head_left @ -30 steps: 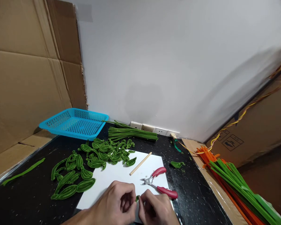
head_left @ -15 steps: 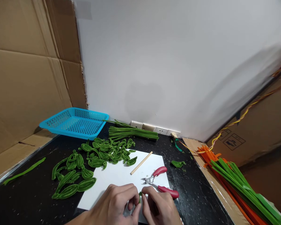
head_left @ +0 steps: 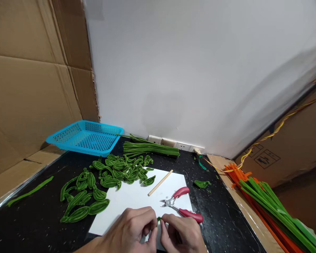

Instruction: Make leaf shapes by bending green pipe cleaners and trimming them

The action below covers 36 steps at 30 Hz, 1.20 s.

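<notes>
My left hand (head_left: 137,228) and my right hand (head_left: 181,232) meet at the bottom centre, over the near edge of a white sheet (head_left: 126,202). Both are closed, and between their fingertips they pinch a short green pipe cleaner (head_left: 158,219); most of it is hidden by the fingers. Just beyond my right hand lie cutting pliers with red handles (head_left: 171,202), jaws pointing left. A thin wooden stick (head_left: 160,182) rests on the sheet behind them. Leaf shapes bent from green pipe cleaner (head_left: 119,170) are heaped at the sheet's far left corner, and more leaf shapes (head_left: 80,211) lie left of it.
A blue perforated basket (head_left: 105,149) stands at the back left. Beside it lies a bundle of green pipe cleaners (head_left: 150,149), near wall sockets (head_left: 183,146). One leaf (head_left: 202,184) lies at right. Green strips (head_left: 274,207) and orange strips (head_left: 234,172) rest along the right edge.
The whole view has shifted slightly, so things sit a little further right. Between my fingertips the green piece now leans more sideways; both hands keep their pinch.
</notes>
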Tool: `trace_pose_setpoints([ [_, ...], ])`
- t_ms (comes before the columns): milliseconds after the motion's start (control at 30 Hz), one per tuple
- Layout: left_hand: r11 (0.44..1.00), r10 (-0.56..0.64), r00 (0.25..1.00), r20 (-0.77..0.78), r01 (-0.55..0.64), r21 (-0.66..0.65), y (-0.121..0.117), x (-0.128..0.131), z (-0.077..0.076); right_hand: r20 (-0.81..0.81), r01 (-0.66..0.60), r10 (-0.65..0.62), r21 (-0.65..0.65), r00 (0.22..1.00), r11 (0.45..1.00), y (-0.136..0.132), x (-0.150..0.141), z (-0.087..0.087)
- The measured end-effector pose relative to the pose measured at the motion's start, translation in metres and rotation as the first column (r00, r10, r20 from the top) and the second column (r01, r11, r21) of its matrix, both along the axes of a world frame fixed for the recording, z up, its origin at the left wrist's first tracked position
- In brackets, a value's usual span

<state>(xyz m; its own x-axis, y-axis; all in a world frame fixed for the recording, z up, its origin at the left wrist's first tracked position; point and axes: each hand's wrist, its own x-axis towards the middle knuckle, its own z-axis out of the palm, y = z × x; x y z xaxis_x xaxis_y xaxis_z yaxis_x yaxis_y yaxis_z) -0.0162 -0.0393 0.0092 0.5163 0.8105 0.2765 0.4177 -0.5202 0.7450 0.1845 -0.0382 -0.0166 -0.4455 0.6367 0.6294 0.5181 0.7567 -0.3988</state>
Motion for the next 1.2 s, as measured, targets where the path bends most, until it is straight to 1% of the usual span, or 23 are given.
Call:
trace_pose_setpoints([
  [167, 0.993, -0.052, 0.998, -0.034, 0.055, 0.109, 0.001, 0.002, -0.008, 0.018, 0.013, -0.012, -0.042, 1.0, 0.999, 0.001, 0.001, -0.006],
  [233, 0.988, -0.06, 0.997, -0.042, 0.065, 0.137, 0.002, 0.003, -0.008, 0.016, 0.021, -0.02, -0.08, 1.0, 0.997, 0.001, 0.001, -0.007],
  [300, 0.987, -0.041, 0.998, -0.046, 0.048, 0.152, 0.002, 0.004, -0.006, 0.005, 0.017, -0.016, -0.111, 1.0, 0.994, 0.001, 0.001, -0.006],
  [367, 0.991, -0.017, 0.999, -0.046, 0.023, 0.134, 0.001, 0.004, -0.002, -0.009, 0.009, -0.01, -0.139, 1.0, 0.99, 0.001, 0.002, -0.002],
  [433, 0.994, 0.013, 1.0, -0.017, -0.011, 0.104, 0.001, 0.003, 0.001, -0.012, 0.003, -0.005, -0.198, 1.0, 0.98, 0.001, 0.004, 0.004],
  [533, 0.996, 0.038, 0.999, 0.031, -0.04, 0.077, 0.0, 0.002, 0.004, 0.037, 0.0, 0.013, -0.33, 0.999, 0.944, 0.002, 0.005, 0.009],
  [633, 0.998, 0.03, 0.999, 0.026, -0.031, 0.05, 0.0, 0.001, 0.002, 0.094, -0.009, 0.049, -0.385, 0.994, 0.923, 0.004, 0.006, 0.009],
  [800, 0.992, 0.061, 0.995, 0.082, -0.07, 0.105, 0.001, 0.003, -0.001, 0.081, -0.021, 0.051, -0.331, 0.995, 0.943, 0.005, 0.007, 0.005],
  [933, 0.994, 0.059, 0.998, 0.02, -0.061, 0.091, 0.0, 0.003, 0.002, 0.062, -0.035, 0.053, -0.263, 0.997, 0.964, 0.003, 0.007, 0.004],
  [1067, 0.993, 0.076, 0.996, -0.038, -0.072, 0.089, 0.0, 0.003, 0.003, 0.082, -0.037, 0.055, -0.208, 0.995, 0.977, 0.003, 0.008, 0.001],
  [1200, 0.998, 0.068, 0.988, -0.137, -0.069, 0.003, 0.002, 0.001, 0.005, 0.121, -0.027, 0.045, -0.15, 0.992, 0.988, 0.004, 0.008, -0.003],
])
